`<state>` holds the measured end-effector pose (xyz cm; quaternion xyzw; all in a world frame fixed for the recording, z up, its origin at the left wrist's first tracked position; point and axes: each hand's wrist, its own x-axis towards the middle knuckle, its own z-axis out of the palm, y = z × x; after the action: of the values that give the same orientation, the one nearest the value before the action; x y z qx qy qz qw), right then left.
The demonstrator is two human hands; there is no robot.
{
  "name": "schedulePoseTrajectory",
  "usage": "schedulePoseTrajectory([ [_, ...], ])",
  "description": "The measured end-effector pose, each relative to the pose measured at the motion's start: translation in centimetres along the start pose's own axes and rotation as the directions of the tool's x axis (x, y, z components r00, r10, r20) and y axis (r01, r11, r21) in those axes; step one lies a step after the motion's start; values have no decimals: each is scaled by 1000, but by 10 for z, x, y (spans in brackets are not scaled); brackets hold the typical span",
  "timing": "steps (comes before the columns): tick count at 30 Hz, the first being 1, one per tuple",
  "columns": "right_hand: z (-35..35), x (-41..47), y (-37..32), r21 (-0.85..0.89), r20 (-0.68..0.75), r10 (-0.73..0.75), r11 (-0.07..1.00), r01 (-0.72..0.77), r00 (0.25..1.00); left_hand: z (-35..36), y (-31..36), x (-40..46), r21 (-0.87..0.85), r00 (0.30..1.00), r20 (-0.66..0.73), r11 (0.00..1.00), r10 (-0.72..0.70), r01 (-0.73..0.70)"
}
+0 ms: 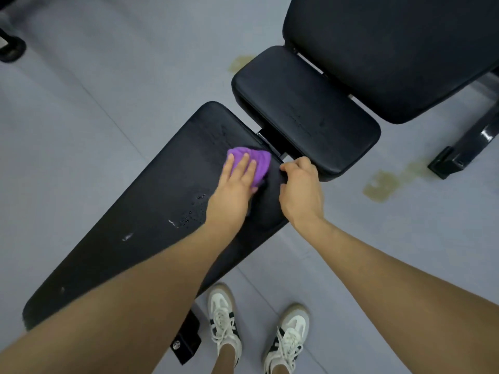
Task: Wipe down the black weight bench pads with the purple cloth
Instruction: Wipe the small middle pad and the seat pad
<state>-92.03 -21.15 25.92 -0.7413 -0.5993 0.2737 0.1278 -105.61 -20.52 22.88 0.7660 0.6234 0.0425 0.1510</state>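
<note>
A long black back pad runs from the lower left up to the middle, with wet droplets and scuffs on it. My left hand presses the purple cloth flat onto the pad's upper end, fingers straight. My right hand curls its fingers over the pad's right edge beside the cloth. Beyond a narrow gap lies the smaller black seat pad.
A second black bench pad and its steel frame foot fill the upper right. Grey floor tiles carry yellowish stains. My two white sneakers stand below the bench, near a black frame bracket.
</note>
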Motion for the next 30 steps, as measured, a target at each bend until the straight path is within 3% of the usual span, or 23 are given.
schedulePoseTrajectory([
  [3,7,11,-9,-36,4,-64,997,64,998,-25,-26,50,21,976,-30,976,-216,216],
  [6,6,20,-21,-73,1,-80,994,80,997,-25,-22,50,-5,961,-71,963,-269,269],
  [9,3,24,-28,-119,34,-75,990,79,997,-4,-5,-3,-75,971,-127,978,-204,195],
  [11,2,22,-31,-151,63,-61,986,70,996,2,5,-39,-42,994,-34,994,-102,101],
  [13,4,21,-34,-187,61,-64,980,74,996,0,-3,-37,11,999,-28,999,-46,46],
  [20,5,25,-36,-288,52,-86,953,97,995,-32,-55,64,17,951,63,953,-304,303],
  [22,3,22,-38,-301,68,-82,948,99,994,-28,-52,63,27,943,18,943,-332,331],
  [25,2,19,-39,-326,84,-87,939,110,993,-10,-42,23,16,952,-75,954,-298,300],
  [28,0,18,-41,-342,89,-107,930,131,990,0,-32,-26,131,984,-8,976,-176,176],
  [30,0,19,-42,-349,85,-100,929,124,991,-9,-39,-19,110,985,37,981,-167,162],
])
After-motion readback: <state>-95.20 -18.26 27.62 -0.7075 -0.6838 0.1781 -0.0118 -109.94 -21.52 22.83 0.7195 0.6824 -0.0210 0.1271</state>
